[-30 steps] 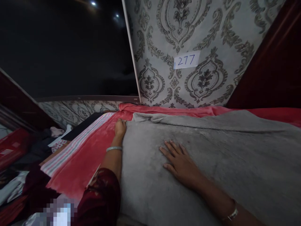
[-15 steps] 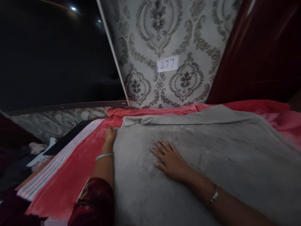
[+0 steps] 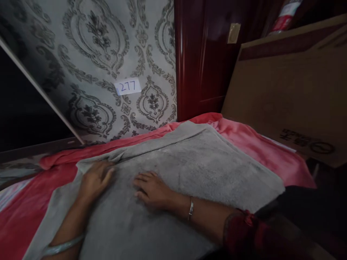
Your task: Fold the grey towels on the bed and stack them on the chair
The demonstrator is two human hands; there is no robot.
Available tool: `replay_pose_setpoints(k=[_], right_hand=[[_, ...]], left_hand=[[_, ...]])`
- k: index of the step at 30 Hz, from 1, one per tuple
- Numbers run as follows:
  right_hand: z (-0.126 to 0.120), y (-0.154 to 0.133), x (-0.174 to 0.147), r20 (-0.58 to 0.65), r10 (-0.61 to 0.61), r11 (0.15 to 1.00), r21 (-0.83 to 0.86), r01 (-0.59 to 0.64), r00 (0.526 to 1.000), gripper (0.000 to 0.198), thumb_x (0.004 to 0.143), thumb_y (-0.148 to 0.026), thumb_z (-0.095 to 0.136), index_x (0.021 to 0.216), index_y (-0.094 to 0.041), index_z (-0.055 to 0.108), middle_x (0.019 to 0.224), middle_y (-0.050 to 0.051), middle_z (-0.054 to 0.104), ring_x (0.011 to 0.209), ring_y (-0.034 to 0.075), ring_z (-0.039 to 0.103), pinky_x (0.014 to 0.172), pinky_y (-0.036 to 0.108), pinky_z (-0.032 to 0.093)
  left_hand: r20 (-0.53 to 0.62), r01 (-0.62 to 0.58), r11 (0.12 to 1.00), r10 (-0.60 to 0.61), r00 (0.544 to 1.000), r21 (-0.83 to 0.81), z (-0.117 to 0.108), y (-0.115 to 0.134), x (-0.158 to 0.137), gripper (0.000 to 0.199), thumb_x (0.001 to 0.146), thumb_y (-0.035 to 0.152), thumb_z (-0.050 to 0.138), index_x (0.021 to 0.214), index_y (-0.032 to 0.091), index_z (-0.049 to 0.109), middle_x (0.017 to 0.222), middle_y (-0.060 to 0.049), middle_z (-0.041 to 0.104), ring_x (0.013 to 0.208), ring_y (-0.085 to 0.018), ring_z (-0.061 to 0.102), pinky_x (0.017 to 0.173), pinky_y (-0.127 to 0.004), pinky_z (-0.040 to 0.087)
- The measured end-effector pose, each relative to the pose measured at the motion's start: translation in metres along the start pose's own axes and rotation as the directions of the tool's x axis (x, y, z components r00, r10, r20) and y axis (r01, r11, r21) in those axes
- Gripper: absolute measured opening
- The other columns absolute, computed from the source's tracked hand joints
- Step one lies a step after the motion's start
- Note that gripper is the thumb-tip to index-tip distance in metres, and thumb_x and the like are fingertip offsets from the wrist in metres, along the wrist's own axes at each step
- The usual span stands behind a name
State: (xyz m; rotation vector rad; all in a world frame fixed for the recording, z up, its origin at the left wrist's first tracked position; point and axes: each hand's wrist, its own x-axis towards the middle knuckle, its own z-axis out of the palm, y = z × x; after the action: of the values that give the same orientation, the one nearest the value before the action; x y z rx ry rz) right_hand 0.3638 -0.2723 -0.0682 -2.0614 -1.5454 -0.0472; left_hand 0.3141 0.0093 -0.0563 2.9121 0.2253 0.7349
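1. Loosely, the right hand is laid palm-down on the grey cloth, fingers unclenched and pointed leftward.
2. The left hand is held at its far fold, thumb spread; whether it is pinched cannot be told.
3. It is spread over red cloth.

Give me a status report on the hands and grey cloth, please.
Left hand on grey cloth near far-left corner; right hand resting on it. Grey cloth over red cloth, far edge creased. Cardboard box past right end.
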Motion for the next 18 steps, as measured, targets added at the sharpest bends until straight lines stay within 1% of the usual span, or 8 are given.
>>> replay_pose_setpoints(k=[2,4,7,9,12,15,17,18], right_hand=[[-0.006,0.005,0.002,-0.064,0.069,0.997,-0.026,-0.071,0.996,0.04,0.102,-0.04,0.051,0.137,-0.022,0.06,0.143,0.009,0.059,0.138,0.022,0.044,0.119,0.042,0.027],[-0.01,0.011,0.002,-0.094,0.174,0.982,-0.057,-0.18,0.98,0.045,0.102,-0.043,0.05,0.142,-0.023,0.056,0.152,0.01,0.051,0.145,0.027,0.035,0.121,0.05,0.022],[-0.011,0.018,0.0,-0.046,0.298,0.95,-0.084,-0.301,0.954,0.059,0.101,-0.05,0.048,0.153,-0.022,0.044,0.163,0.015,0.034,0.152,0.033,0.022,0.121,0.059,0.016],[-0.009,0.019,-0.002,-0.005,0.31,0.946,-0.097,-0.309,0.951,0.061,0.101,-0.051,0.047,0.155,-0.021,0.042,0.164,0.016,0.029,0.153,0.034,0.02,0.122,0.059,0.014],[-0.006,0.018,-0.003,-0.009,0.291,0.951,-0.104,-0.291,0.957,0.061,0.102,-0.051,0.045,0.155,-0.021,0.042,0.164,0.017,0.029,0.153,0.034,0.02,0.122,0.059,0.014],[-0.01,0.023,-0.003,-0.023,0.236,0.967,-0.099,-0.237,0.972,0.059,0.1,-0.049,0.052,0.152,-0.021,0.047,0.162,0.016,0.035,0.15,0.032,0.028,0.121,0.056,0.02],[-0.021,0.037,-0.004,-0.023,0.177,0.983,-0.045,-0.178,0.984,0.049,0.095,-0.041,0.061,0.14,-0.022,0.06,0.152,0.012,0.051,0.141,0.027,0.044,0.118,0.046,0.03],[-0.03,0.048,-0.006,-0.058,0.183,0.983,-0.004,-0.184,0.981,0.041,0.092,-0.035,0.064,0.131,-0.023,0.066,0.144,0.009,0.059,0.133,0.023,0.052,0.114,0.039,0.036]], left_hand=[[0.112,-0.157,0.987,0.158,0.981,-0.02,0.009,0.01,-0.002,0.048,0.095,0.055,0.044,0.121,0.025,0.07,0.13,-0.006,0.069,0.128,-0.028,0.058,0.115,-0.044,0.043],[0.209,-0.229,0.974,0.224,0.952,-0.001,0.019,0.018,-0.002,0.054,0.094,0.055,0.042,0.133,0.025,0.065,0.142,-0.007,0.062,0.135,-0.029,0.054,0.117,-0.047,0.04],[0.261,-0.175,0.981,0.148,0.954,0.081,0.026,0.021,-0.001,0.058,0.096,0.052,0.038,0.144,0.025,0.056,0.152,-0.009,0.053,0.141,-0.029,0.048,0.117,-0.049,0.039],[0.284,-0.148,0.982,0.111,0.952,0.114,0.026,0.02,-0.001,0.059,0.098,0.05,0.036,0.148,0.024,0.053,0.154,-0.01,0.051,0.143,-0.028,0.046,0.118,-0.047,0.037],[0.311,-0.144,0.979,0.092,0.946,0.147,0.022,0.021,-0.001,0.059,0.099,0.047,0.035,0.15,0.022,0.05,0.155,-0.011,0.049,0.144,-0.028,0.044,0.12,-0.046,0.035],[0.332,-0.146,0.973,0.08,0.94,0.18,0.017,0.027,-0.002,0.058,0.098,0.044,0.035,0.15,0.021,0.05,0.155,-0.012,0.049,0.145,-0.027,0.044,0.119,-0.046,0.036],[0.354,-0.148,0.969,0.07,0.932,0.197,0.014,0.031,-0.001,0.059,0.098,0.043,0.035,0.15,0.02,0.05,0.156,-0.012,0.047,0.145,-0.028,0.043,0.119,-0.046,0.036],[0.368,-0.148,0.968,0.065,0.927,0.202,0.012,0.032,0.0,0.059,0.097,0.042,0.035,0.15,0.019,0.05,0.156,-0.013,0.047,0.145,-0.028,0.043,0.119,-0.046,0.036]])
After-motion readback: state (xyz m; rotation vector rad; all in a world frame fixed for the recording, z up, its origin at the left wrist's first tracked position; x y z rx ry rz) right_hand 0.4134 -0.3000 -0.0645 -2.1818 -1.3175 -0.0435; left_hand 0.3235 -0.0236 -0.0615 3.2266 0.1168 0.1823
